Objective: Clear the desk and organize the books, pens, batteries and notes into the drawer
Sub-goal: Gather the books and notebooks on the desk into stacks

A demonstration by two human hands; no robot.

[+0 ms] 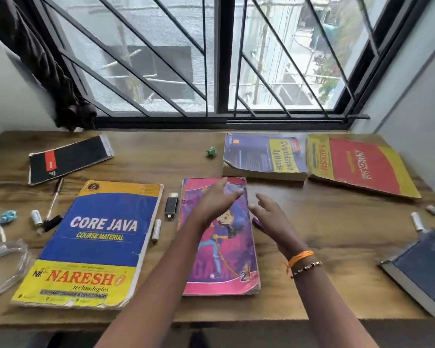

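I see both my hands above the pink and purple paperback book with a cartoon girl on its cover (220, 237), which lies flat near the middle of the brown wooden bench (324, 222), between the big blue and yellow paperback "CORE JAVA" book (96, 244) and bare wood. My left hand (216, 199) hovers over the upper part of the cover with the fingers straight and spread, holding nothing; my right hand (269, 212) is just beside the right edge, its grip also apart and empty. I cannot tell if either one touches the book. I judge this book light and thin, with a soft cover that will bend and worn corners that may tear, so I would take it at the long right edge, thumb on top and fingers below, and support it from the other side. The small white cylindrical battery (156, 230) beside the blue book will probably roll. No drawer is in view.
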